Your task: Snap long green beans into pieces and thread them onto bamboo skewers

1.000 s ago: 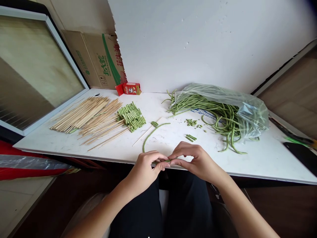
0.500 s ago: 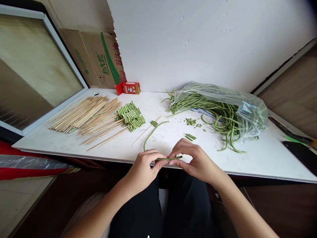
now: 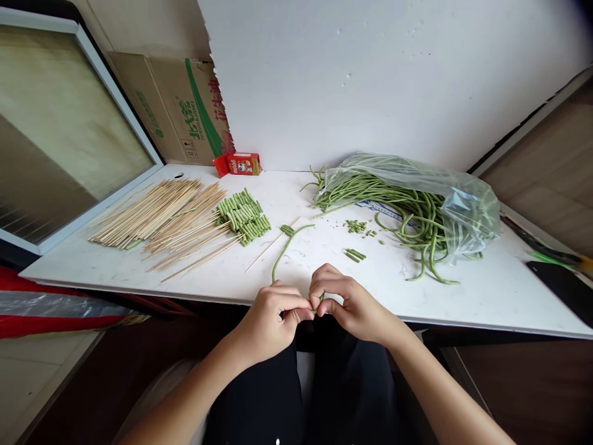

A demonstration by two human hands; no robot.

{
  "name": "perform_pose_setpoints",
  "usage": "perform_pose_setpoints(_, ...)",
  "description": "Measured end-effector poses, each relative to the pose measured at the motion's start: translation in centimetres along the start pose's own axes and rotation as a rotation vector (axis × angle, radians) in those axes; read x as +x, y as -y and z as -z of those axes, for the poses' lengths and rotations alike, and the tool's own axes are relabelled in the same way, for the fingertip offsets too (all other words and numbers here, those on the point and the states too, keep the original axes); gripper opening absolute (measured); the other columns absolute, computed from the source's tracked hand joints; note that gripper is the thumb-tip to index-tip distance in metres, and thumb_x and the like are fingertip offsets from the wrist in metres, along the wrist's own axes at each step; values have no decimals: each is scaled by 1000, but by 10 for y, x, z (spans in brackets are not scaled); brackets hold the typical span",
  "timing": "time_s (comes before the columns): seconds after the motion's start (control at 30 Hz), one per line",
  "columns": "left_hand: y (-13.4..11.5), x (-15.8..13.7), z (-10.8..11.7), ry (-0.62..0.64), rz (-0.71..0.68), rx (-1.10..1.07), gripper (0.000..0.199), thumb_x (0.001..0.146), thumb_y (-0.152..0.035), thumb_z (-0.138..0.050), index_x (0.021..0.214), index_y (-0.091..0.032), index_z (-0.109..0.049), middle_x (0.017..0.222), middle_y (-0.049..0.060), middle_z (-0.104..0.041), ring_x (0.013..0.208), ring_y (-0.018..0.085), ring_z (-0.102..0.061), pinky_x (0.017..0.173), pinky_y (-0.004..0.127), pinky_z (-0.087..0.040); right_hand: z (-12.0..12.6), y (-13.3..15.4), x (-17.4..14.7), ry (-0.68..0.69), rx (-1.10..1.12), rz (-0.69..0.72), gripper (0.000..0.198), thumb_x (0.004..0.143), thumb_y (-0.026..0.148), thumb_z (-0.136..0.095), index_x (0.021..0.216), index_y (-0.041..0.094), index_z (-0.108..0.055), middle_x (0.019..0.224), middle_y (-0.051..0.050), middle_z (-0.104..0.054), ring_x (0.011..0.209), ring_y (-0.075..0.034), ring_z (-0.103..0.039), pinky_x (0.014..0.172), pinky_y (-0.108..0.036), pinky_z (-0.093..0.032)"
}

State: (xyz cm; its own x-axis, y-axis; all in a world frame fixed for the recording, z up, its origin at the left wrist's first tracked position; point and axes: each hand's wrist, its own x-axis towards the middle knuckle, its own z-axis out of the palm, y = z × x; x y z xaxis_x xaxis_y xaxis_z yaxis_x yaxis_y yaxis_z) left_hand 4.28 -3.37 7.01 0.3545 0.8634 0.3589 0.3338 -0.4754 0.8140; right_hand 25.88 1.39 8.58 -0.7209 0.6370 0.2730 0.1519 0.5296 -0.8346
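Note:
A long green bean (image 3: 288,246) runs from the tabletop down into my two hands at the table's front edge. My left hand (image 3: 277,315) pinches it between thumb and fingers. Close beside it, my right hand (image 3: 345,301) grips the bean's end part, which is bent upward between the fingertips. Just beyond the hands lies a skewer (image 3: 265,254) with a few short bean pieces (image 3: 288,230) threaded near its tip. To the right rest several cut bean pieces (image 3: 355,254) side by side.
Bare wooden skewers (image 3: 148,213) and filled bean skewers (image 3: 244,215) lie at left. A plastic bag (image 3: 472,213) of long beans (image 3: 370,193) sits at right, near small bean scraps (image 3: 356,227). Behind stand a red packet (image 3: 244,164) and a cardboard box (image 3: 171,111). A black phone-like object (image 3: 563,293) lies far right.
My right hand has shifted slightly left, closer to my left hand. The bean's end, straight and level before, is now bent between my fingers.

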Motion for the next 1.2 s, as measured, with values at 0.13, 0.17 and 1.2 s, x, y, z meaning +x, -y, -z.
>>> perform_pose_setpoints(0.13,1,-1,-1,36,22,-36,23,96,-10,-66,79,-20,-78,79,1,-77,74,14,-66,83,30,-48,2,-5,0,23,100,-9,18,97,8,-66,85,21,-69,84,-3,-65,97,-22,-57,92,-37,-46)
perform_pose_setpoints(0.17,1,-2,-2,44,31,-46,23,96,-11,-66,79,-20,-79,79,1,-77,74,14,-66,82,30,-49,2,-6,0,30,119,-8,18,98,9,-66,84,21,-69,83,-3,-65,97,-22,-57,92,-37,-46)
perform_pose_setpoints(1.2,-8,0,-9,-54,39,197,27,105,-23,-58,80,-19,-69,72,-1,-70,71,15,-62,82,35,-36,8,9,-4,-108,-173,18,8,96,16,-73,94,24,-74,90,-7,-70,100,-25,-58,87,-39,-50)
